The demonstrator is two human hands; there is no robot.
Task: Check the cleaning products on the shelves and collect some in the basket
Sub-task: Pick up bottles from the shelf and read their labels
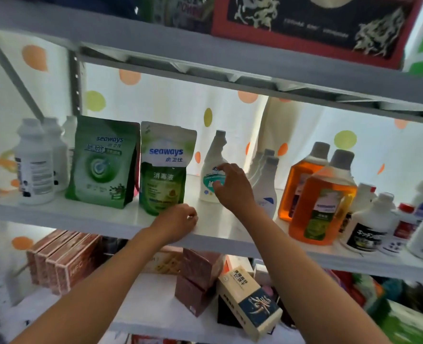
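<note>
I'm reaching my right hand (pixel 230 187) up to the white spray bottle (pixel 212 170) standing on the middle shelf (pixel 106 220), just right of the green Seaways pouch (pixel 164 170). My fingers are spread and curving around its labelled belly, right at the plastic, though I can't tell whether they're gripping yet. My left hand (pixel 178 223) is resting on the shelf's front edge, fingers loosely curled, holding nothing. No basket is showing from here.

This bottle is looking like stiff, smooth plastic, probably full and fairly heavy, so I'm judging the slick shoulder a poor place to pinch. I'm thinking the wide lower body is the grip, thumb one side, fingers wrapping the other, or the narrow neck under the grey cap (pixel 220 134). More white bottles (pixel 265 180) are crowding just beside it, so a clumsy lift could be knocking them over.
</note>
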